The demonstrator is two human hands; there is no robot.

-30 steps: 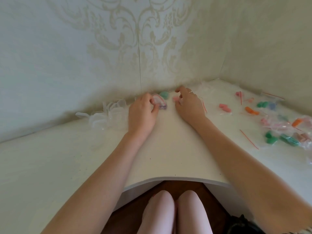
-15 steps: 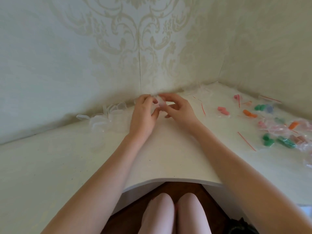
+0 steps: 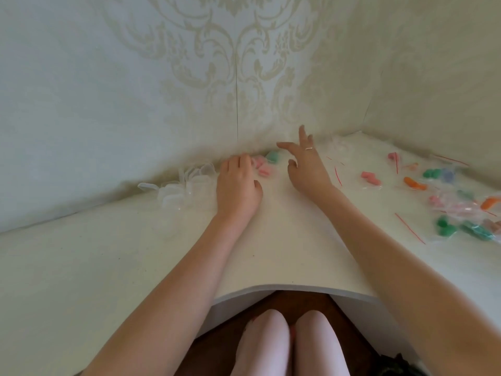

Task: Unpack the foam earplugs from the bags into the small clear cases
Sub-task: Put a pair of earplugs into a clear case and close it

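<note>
Left hand (image 3: 238, 183): fingers resting on pink earplugs (image 3: 261, 167), grasp unclear | right hand (image 3: 306, 164): released, fingers spread | risk: loose earplugs rolling away; sweeping arm knocking clear cases (image 3: 187, 183).

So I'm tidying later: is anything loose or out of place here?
Yes. Pink earplugs and a green earplug lie loose by the wall, not in the clear cases. Torn red strips are scattered among the bags.
</note>
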